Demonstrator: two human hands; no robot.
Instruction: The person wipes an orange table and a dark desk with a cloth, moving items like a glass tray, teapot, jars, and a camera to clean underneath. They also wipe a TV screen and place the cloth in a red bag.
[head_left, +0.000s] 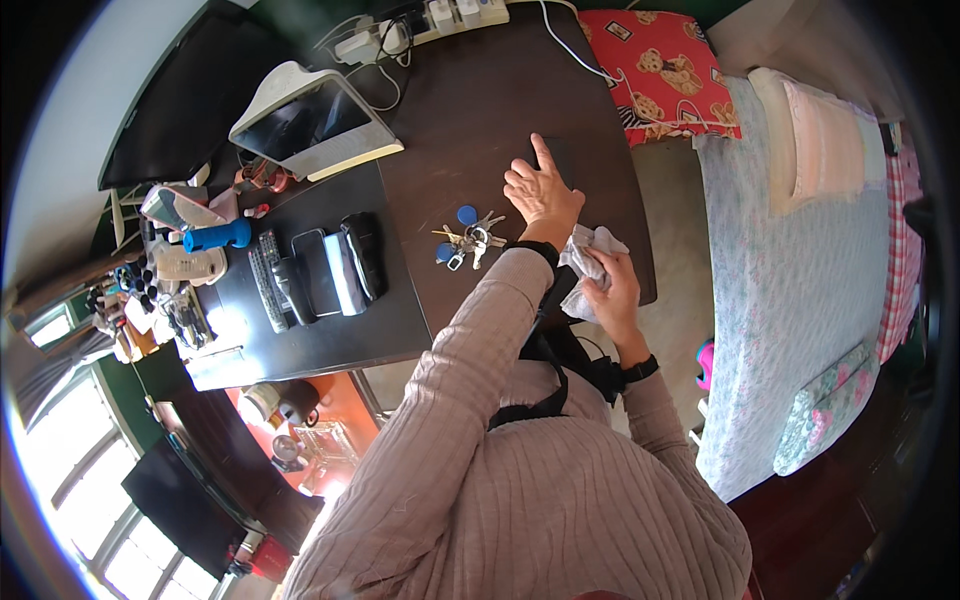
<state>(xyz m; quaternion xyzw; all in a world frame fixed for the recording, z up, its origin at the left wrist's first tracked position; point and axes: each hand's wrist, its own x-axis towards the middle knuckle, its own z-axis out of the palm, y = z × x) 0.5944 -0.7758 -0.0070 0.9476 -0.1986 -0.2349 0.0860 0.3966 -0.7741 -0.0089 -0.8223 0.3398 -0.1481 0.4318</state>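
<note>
My left hand (541, 187) is over the dark wooden table (465, 97), its index finger extended beside a flat black object (557, 161) that it partly covers. Whether it grips that object cannot be told. Near the table's right edge, my right hand (616, 289) holds a crumpled pale cloth (592, 255) between thumb and fingers. A bunch of keys (478, 240) with round blue fobs (466, 215) lies on the table, left of my left forearm.
Further left lie a black case (363, 256), a smartphone (316, 271) and a remote control (268, 281). Behind them stands a screen device (311, 124). A power strip (465, 19) with a white cable runs along the far edge. A bed (787, 285) is at the right.
</note>
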